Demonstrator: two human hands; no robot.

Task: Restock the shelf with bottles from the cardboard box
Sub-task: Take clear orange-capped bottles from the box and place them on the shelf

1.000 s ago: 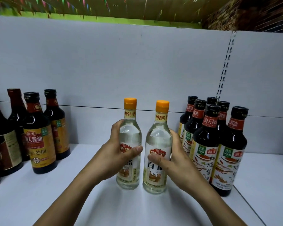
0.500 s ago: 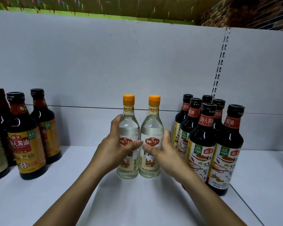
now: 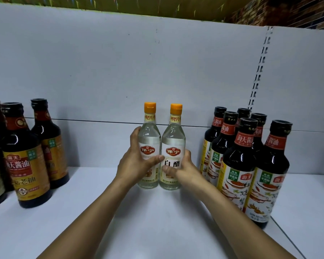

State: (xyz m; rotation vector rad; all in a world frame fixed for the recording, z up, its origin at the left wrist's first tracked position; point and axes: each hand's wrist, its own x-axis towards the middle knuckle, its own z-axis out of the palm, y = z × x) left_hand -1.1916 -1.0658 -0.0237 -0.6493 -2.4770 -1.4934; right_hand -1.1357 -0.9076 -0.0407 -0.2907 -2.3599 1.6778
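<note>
Two clear vinegar bottles with orange caps stand upright side by side on the white shelf (image 3: 157, 221), touching each other, near the back panel. My left hand (image 3: 137, 161) grips the left vinegar bottle (image 3: 150, 139), thumb across its label. My right hand (image 3: 183, 169) grips the right vinegar bottle (image 3: 173, 141) low on its label. The cardboard box is out of view.
Several dark soy sauce bottles with white labels (image 3: 238, 165) cluster close on the right of my right hand. Dark bottles with yellow labels (image 3: 22, 161) stand at the left. A slotted shelf upright (image 3: 260, 68) runs up the back panel.
Both hands have pushed the two vinegar bottles farther back on the shelf and closer together until they touch. Both grips have stayed on the bottles.
</note>
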